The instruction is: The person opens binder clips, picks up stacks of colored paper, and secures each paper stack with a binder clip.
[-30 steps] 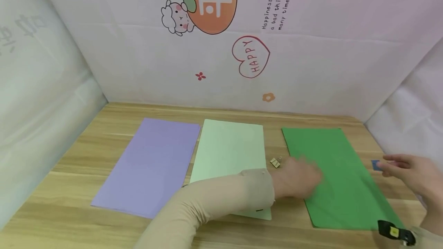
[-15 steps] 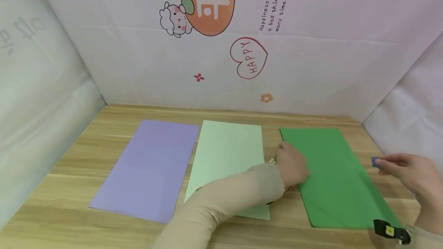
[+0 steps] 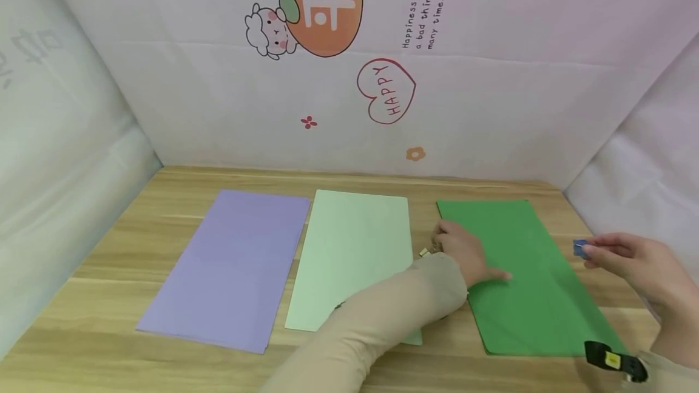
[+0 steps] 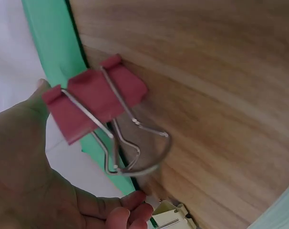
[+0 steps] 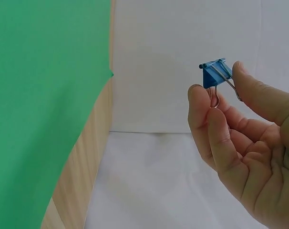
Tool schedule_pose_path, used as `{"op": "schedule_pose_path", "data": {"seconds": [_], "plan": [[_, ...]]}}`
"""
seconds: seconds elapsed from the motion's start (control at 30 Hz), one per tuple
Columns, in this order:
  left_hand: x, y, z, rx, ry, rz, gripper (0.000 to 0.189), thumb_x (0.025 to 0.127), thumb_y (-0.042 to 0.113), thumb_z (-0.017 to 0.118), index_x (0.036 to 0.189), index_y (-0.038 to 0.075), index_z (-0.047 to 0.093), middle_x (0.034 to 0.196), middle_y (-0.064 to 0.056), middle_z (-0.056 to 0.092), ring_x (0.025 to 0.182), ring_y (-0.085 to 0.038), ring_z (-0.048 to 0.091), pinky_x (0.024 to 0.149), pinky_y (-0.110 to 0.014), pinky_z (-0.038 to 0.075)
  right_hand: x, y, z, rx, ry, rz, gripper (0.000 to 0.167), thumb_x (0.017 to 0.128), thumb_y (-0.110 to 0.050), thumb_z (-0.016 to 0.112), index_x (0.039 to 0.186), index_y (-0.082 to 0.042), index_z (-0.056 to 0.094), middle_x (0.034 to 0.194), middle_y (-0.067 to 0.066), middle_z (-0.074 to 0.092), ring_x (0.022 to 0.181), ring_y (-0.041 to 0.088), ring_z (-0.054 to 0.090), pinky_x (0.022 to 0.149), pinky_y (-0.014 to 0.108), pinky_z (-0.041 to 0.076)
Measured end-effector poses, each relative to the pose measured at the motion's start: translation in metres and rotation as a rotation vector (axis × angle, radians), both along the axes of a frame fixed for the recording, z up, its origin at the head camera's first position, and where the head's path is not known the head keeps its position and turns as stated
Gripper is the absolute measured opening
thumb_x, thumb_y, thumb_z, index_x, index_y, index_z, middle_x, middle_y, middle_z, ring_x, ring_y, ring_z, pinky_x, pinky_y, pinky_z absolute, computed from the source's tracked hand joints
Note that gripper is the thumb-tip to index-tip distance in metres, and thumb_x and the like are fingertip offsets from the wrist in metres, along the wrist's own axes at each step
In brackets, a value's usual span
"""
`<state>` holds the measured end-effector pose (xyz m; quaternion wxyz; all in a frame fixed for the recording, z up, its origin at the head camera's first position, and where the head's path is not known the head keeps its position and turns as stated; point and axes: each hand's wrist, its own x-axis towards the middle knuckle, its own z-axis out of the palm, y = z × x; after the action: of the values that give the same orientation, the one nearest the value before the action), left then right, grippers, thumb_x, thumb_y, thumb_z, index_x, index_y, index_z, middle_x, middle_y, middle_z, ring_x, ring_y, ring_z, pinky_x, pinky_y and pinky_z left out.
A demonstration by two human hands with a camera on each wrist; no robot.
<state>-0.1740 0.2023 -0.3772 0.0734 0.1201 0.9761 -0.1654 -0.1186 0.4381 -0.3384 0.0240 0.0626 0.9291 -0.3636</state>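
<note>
My left hand point(image 3: 464, 253) is at the left edge of the green sheet point(image 3: 546, 296), its thumb stretched out over the green and its other fingers bent down at the table. Close to those fingertips in the left wrist view is a gold binder clip point(image 4: 169, 216); part of it also shows beside the hand in the head view. A red binder clip point(image 4: 99, 90) with wire handles appears below the left wrist, hidden by the arm in the head view. To the right, my right hand point(image 3: 644, 265) pinches a blue binder clip point(image 5: 217, 74) by its wire handles, in the air.
A mint sheet point(image 3: 355, 247) lies in the middle of the wooden table point(image 3: 109, 284), with a purple sheet point(image 3: 235, 265) to its left. White printed cloth point(image 3: 218, 108) stands along the back and both sides.
My left hand has drawn back left from over the green sheet to its left edge, and its thumb now points right. My right hand still holds the blue binder clip, now turned slightly.
</note>
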Motion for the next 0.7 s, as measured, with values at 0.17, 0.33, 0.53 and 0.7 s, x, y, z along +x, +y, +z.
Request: {"op": "schedule_pose_path", "data": {"seconds": [0.17,0.33,0.53,0.7], "plan": [[0.001,0.004,0.001,0.014,-0.03,0.062,0.088,0.06,0.101,0.043,0.115,0.036,0.064,0.115,0.005,0.056,0.086,-0.015,0.047,0.064,-0.028,0.044,0.002,-0.001,0.002,0.018,-0.028,-0.029,0.055,0.1,-0.043,0.057,0.126,0.004,0.052,0.083,-0.025,0.068,0.079,-0.019,0.048,0.09,0.068,0.034],[-0.002,0.015,0.0,0.086,-0.073,0.196,0.093,0.057,0.096,0.056,0.129,0.037,0.058,0.121,0.004,0.052,0.092,-0.014,0.049,0.062,-0.025,0.047,0.002,-0.001,0.002,0.075,0.014,-0.017,0.053,0.1,-0.041,0.058,0.125,0.005,0.053,0.082,-0.024,0.068,0.077,-0.018,0.052,0.084,0.039,0.048],[-0.012,0.033,0.003,0.14,-0.145,0.418,0.098,0.054,0.088,0.071,0.133,0.034,0.054,0.118,0.003,0.05,0.101,-0.013,0.051,0.066,-0.024,0.048,0.003,-0.004,0.007,0.096,0.078,0.017,0.043,0.101,-0.034,0.058,0.12,0.005,0.056,0.081,-0.027,0.067,0.076,-0.015,0.056,0.061,0.01,0.036],[-0.019,0.037,0.004,0.264,-0.196,0.57,0.101,0.055,0.072,0.084,0.139,0.029,0.05,0.126,0.001,0.048,0.116,-0.016,0.051,0.069,-0.029,0.055,0.003,-0.009,0.013,0.147,0.061,0.001,0.05,0.103,-0.035,0.054,0.127,0.009,0.053,0.079,-0.03,0.065,0.074,-0.018,0.052,0.061,0.013,0.035]]}}
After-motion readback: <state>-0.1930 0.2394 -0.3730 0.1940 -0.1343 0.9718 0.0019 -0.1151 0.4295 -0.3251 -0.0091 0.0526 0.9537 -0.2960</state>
